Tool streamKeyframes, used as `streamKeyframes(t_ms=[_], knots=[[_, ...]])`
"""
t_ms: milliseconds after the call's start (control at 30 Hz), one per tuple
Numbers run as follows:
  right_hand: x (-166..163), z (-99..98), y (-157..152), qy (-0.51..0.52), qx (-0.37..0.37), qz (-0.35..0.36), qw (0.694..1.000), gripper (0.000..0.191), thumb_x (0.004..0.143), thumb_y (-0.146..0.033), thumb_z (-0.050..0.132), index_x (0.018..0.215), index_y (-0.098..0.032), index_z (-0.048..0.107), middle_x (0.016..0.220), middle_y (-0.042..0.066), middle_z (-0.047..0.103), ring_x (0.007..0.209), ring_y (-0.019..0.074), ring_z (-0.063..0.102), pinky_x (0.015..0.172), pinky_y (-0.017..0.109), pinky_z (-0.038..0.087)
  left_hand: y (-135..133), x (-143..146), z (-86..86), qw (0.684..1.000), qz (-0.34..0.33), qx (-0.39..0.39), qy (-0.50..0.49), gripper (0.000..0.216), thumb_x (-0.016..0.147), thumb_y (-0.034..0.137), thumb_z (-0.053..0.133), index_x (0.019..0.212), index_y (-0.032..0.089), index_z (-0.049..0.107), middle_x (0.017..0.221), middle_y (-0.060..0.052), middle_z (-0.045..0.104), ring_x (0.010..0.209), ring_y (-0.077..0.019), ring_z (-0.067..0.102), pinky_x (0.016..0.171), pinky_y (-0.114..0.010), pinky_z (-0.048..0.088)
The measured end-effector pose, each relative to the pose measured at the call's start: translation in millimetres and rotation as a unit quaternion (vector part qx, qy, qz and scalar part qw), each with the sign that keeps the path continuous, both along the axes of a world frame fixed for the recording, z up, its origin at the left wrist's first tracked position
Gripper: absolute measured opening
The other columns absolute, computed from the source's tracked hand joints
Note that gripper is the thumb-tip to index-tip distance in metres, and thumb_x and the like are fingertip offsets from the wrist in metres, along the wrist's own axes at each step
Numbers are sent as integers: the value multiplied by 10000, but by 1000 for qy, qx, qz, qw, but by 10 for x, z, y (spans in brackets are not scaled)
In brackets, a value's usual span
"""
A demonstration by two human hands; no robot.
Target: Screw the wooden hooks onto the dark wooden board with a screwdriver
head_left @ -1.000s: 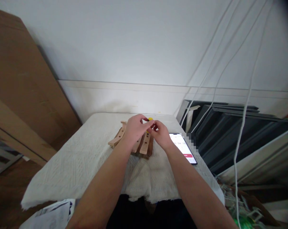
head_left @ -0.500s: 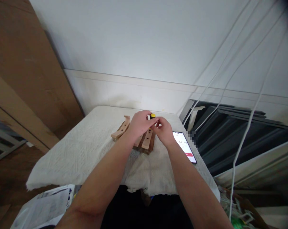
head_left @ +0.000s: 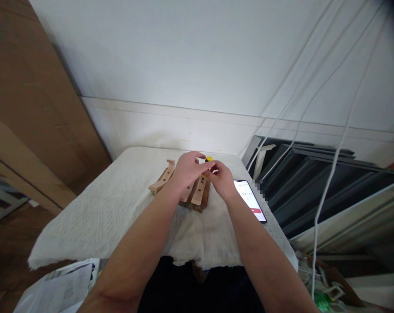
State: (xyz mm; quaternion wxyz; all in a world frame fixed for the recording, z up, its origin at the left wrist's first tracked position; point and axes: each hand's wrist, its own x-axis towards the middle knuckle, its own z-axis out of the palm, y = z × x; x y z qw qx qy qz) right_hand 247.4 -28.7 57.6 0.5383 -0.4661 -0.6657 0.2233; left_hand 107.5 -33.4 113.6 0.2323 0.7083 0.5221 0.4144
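Observation:
A short yellow-and-black handle, seemingly a screwdriver (head_left: 209, 159), stands upright over the far end of a pale wooden strip (head_left: 198, 191) with dark holes. My left hand (head_left: 188, 167) curls its thumb and index finger around the handle, its grip looking loose. Lower down, the fingers of my right hand (head_left: 219, 176) pinch together at a yellow part; the exact contact is hidden. This strip lies on a dark brown wooden base (head_left: 203, 205). Another curved strip (head_left: 161, 183) with holes is on the left, and a middle strip (head_left: 186, 193) is mostly covered by my left hand and wrist.
A white textured cloth (head_left: 102, 208) covers the table. To the right lies a phone (head_left: 249, 200) with a lit screen. Dark panels (head_left: 314, 174) lean beside the table, with white cables (head_left: 330, 174) hanging before them. Cardboard (head_left: 47, 87) stands at left; the wall (head_left: 171, 126) is behind.
The left thumb and index finger have spread a little around the handle. The right hand keeps its pinch. The whole view has shifted slightly.

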Motion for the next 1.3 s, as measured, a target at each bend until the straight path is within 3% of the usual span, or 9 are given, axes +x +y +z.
streamKeyframes(t_ms=[267,467,533,633,767,833,1000,1100,1300], knots=[[-3,-22,13,7,9,8,1000,198,717,-310,638,872,-198,586,777,7,609,699,165,542,622,297,434,24,-12,-18,996,-75,38,17,325,817,435,585,817,134,708,601,-5,585,558,-117,469,513,-237,284],[53,0,14,40,-13,58,997,186,723,-263,605,894,-201,641,822,-1,632,713,154,547,668,297,437,57,-9,-45,989,-135,53,-3,271,861,328,484,817,151,684,743,-23,670,684,-135,563,640,-243,402],[49,-15,23,37,-26,69,997,163,735,-292,613,863,-200,655,771,-10,629,690,154,546,658,296,433,53,-2,-41,992,-120,42,3,287,855,351,492,889,153,698,833,-43,706,736,-149,593,676,-252,427],[26,-23,28,53,-38,58,996,192,776,-362,604,844,-194,668,789,8,660,718,161,573,674,300,442,61,-13,-33,999,-25,29,29,306,839,330,484,919,136,706,896,-74,722,783,-169,620,699,-262,445],[23,22,33,149,-32,16,988,291,782,-464,592,868,-192,648,964,57,694,812,170,606,694,295,464,81,-71,-34,981,24,-14,190,311,808,287,451,732,118,702,738,-110,702,703,-206,625,631,-292,427],[45,40,51,181,-64,2,981,296,791,-483,557,828,-195,613,900,56,690,777,160,607,664,282,467,80,-93,-40,962,17,-43,269,332,810,299,441,725,116,704,724,-134,698,685,-228,634,601,-303,418],[86,-48,142,132,-173,-12,976,216,807,-410,495,721,-212,506,596,9,596,525,155,560,443,258,372,53,-104,-73,917,-49,-70,389,330,833,296,433,851,118,710,898,-169,716,810,-252,664,679,-310,459],[80,-146,194,93,-190,-28,977,211,803,-412,520,735,-212,516,639,8,605,540,153,569,438,250,365,26,-117,-89,904,-83,-77,412,285,805,301,500,825,109,708,894,-168,714,784,-247,661,695,-316,469],[82,-213,242,42,-202,-31,978,252,811,-460,542,807,-210,518,707,16,606,624,165,598,485,250,426,4,-163,-61,883,-171,-99,425,222,765,193,527,682,121,719,673,-106,694,562,-168,588,600,-274,431]])
